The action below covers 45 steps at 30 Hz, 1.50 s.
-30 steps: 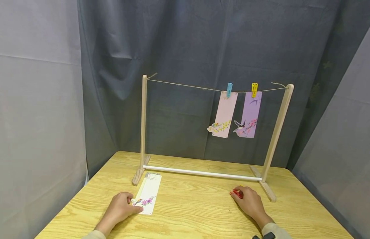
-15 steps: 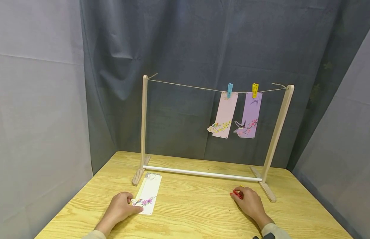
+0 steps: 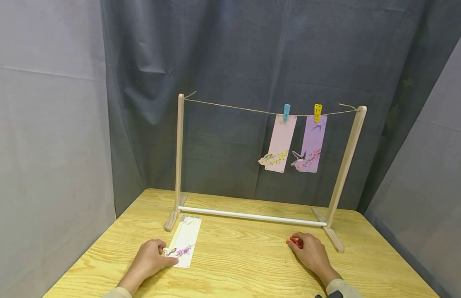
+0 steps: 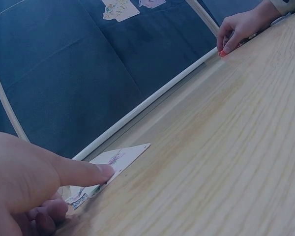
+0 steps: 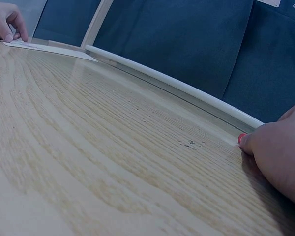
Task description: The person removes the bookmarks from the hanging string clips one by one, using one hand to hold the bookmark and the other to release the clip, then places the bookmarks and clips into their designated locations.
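A white bookmark-like card (image 3: pixel 189 236) with a bird and purple blossoms lies flat on the table at the left. My left hand (image 3: pixel 150 258) pinches its lower left corner, the thumb on top and the other fingers curled at the edge. At the right, my right hand (image 3: pixel 311 252) holds a red clothespin (image 3: pixel 294 241) low over the table, most of it covered by the fingers. In the right wrist view only a red tip shows past the thumb. A bit of yellow peeks out behind the right hand.
A wooden stand (image 3: pixel 179 153) with a white bottom bar (image 3: pixel 249 215) carries a string (image 3: pixel 230 106). On the string hang a pink card (image 3: pixel 281 140) under a blue clothespin (image 3: pixel 286 112) and a purple card (image 3: pixel 311 138) under a yellow clothespin (image 3: pixel 317 112). Dark cloth hangs behind.
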Motion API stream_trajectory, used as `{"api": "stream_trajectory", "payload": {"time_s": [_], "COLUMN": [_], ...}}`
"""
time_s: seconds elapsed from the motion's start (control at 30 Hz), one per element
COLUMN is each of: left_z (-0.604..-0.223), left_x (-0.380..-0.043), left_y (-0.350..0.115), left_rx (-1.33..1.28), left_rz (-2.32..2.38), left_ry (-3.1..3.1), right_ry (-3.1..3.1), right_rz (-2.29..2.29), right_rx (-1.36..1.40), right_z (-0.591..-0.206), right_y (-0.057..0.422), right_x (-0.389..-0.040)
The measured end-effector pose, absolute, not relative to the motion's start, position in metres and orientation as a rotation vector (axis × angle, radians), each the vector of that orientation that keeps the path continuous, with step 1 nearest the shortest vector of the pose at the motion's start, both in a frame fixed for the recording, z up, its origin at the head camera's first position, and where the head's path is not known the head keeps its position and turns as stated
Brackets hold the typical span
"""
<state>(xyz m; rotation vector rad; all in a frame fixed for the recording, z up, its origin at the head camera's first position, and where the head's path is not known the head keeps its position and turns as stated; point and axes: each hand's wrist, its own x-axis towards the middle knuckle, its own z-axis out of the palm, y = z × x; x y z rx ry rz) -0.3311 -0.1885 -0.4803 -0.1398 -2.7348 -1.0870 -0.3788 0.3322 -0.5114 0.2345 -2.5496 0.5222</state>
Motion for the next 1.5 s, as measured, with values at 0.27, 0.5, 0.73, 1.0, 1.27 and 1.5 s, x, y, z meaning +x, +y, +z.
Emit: {"api": "stream_trajectory", "payload": {"time_s": [0.27, 0.5, 0.73, 1.0, 1.27, 1.5], "left_z": [-0.4801, -0.4793, -0.4787, -0.4794, -0.4828, -0.4834], "left_x": [-0.3312, -0.3305, -0.3304, -0.3309, -0.332, -0.3322], "left_y": [-0.1888, -0.1882, -0.188, -0.1894, -0.1915, -0.1896], "left_rx": [-0.145, -0.138, -0.128, -0.127, -0.148, -0.178], "left_rz": [-1.084, -1.085, -1.105, -1.117, -1.147, -1.153], "left_ry": [-2.737, -2.737, -2.747, -2.748, -2.721, -2.672], "right_ry": [-2.547, -2.54, -2.514, -2.487, -2.466, -2.44], "right_rz": [0.533, 0.554, 0.58, 0.594, 0.62, 0.638], "right_rx": [0.231, 0.224, 0.233, 0.247, 0.256, 0.249], "right_z": [-0.5103, -0.5099, -0.5103, -0.5106, -0.5108, -0.512], "right_y": [0.3314, 0.3312, 0.3309, 0.3305, 0.3299, 0.3313], "right_x": [-0.3777, -0.3778, -0.3784, -0.3784, -0.3783, -0.378]}}
